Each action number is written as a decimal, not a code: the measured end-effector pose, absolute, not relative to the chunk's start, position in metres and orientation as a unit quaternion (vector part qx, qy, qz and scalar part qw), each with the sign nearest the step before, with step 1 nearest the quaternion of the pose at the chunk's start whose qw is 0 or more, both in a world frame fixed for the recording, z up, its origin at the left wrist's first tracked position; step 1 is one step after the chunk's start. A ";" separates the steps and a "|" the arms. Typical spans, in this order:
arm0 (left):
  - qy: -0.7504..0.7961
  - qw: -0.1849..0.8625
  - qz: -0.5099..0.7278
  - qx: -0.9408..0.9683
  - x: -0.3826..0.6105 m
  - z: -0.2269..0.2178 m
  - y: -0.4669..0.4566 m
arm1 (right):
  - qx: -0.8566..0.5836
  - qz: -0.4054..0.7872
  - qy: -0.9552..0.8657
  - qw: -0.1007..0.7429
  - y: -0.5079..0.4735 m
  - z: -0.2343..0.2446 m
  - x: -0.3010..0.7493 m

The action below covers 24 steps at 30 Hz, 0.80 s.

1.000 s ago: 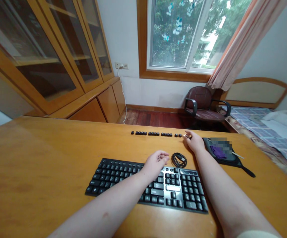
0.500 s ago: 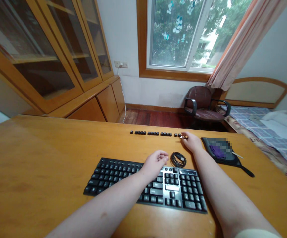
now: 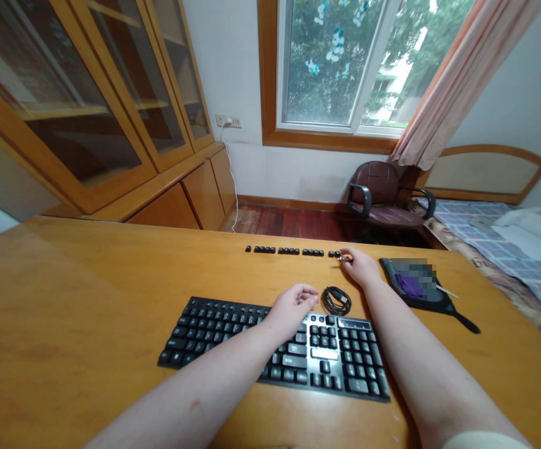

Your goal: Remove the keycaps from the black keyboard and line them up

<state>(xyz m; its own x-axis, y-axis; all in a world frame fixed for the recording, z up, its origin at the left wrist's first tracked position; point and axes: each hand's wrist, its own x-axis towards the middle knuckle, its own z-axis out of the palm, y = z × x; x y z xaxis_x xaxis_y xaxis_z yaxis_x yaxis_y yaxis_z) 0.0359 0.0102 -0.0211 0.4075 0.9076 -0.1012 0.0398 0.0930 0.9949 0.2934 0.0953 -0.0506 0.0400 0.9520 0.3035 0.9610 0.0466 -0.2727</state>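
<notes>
One wooden desk point(image 3: 87, 299) forms the work surface. Behind it, at the left, is a glass-fronted cabinet point(image 3: 165, 209); a window point(image 3: 326, 93) is set in the far wall, with a pink curtain point(image 3: 448, 93) at its right side. A bed point(image 3: 467, 224) with a checked cover occupies the right side. A brown armchair point(image 3: 374, 181) is positioned between the desk and the far wall.

One black keyboard point(image 3: 326, 354) lies flat on the near half of the desk, numeric keypad at the right. The left forearm crosses above it and hides part of the keys.

A black pouch point(image 3: 427, 304) with a strap lies to the right of the right hand point(image 3: 360, 267); part of its upper face is obscured. The left hand point(image 3: 293, 305) is at the keyboard's far edge, fingers loosely curled, with no object visible in it. Contact with the keyboard cannot be determined. The right hand is near the far edge of the desk, fingers clamped on a small tool.

A coiled black cable point(image 3: 327, 302) lies just beyond the keyboard, between the two hands.

The small tool point(image 3: 346, 259), partly metallic, points left. Its tip is at the right end of a row of black keycaps point(image 3: 289, 251), grouped one, four, four, four and two; whether it touches the last keycap cannot be determined.
</notes>
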 end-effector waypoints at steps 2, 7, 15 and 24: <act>0.416 0.595 0.344 0.596 0.036 -0.019 0.009 | -0.688 -0.006 -0.689 0.229 0.095 -0.051 0.294; 0.386 0.465 0.267 0.750 0.032 -0.009 -0.002 | -0.656 -0.006 -0.673 0.341 0.090 -0.047 0.299; 0.328 0.305 0.150 0.881 0.032 -0.008 -0.012 | -0.537 -0.052 -0.636 0.552 0.046 0.047 0.276; 0.338 0.302 0.148 0.879 0.034 -0.007 -0.010 | -0.522 0.175 -0.724 0.416 -0.016 0.016 0.228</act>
<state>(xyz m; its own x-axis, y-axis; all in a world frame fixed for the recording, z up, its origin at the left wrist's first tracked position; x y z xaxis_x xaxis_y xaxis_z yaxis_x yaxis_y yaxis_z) 0.0344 -0.0096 -0.0074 0.7282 0.6830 0.0568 0.5042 -0.5900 0.6306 0.2281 -0.0157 0.0159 -0.1098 0.9014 0.4189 0.6096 0.3940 -0.6878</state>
